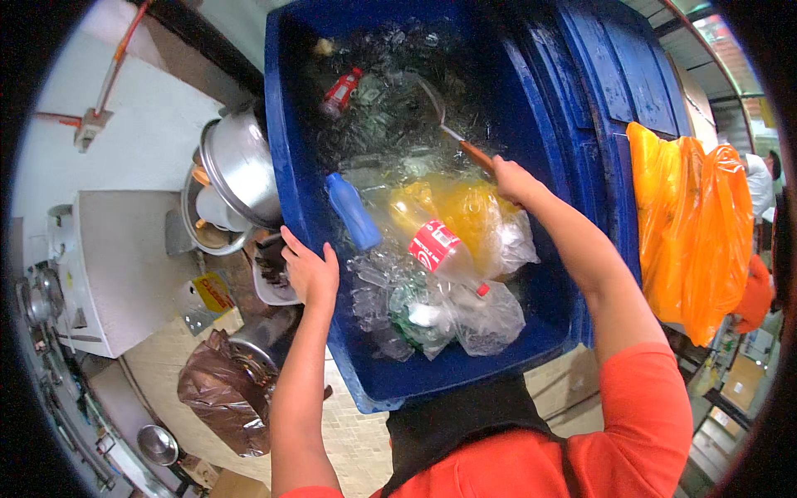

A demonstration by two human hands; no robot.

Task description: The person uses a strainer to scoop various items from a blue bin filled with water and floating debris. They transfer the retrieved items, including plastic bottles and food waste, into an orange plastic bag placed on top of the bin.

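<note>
A big blue bin (374, 390) stands open before me with plastic waste inside. My right hand (516, 181) reaches over it, fingers wrapped round the wooden handle of a sickle (476, 155). Its thin curved metal blade extends toward the dark, clear bottles (390, 124) at the far end. Below that hand lie a yellow plastic bag (465, 207), a clear bottle with a red label (436, 246) and clear plastic bags (486, 319). My left hand (311, 270) is at the bin's left rim, its fingers apart and holding nothing. Nearby in the bin lies a blue bottle (353, 212).
Left of the bin are a large metal pot (245, 166), a white tub (270, 290) and a brown plastic bag (220, 390). The blue lid (614, 66) hangs along the right side. Orange bags (693, 232) hang further right, with people beyond.
</note>
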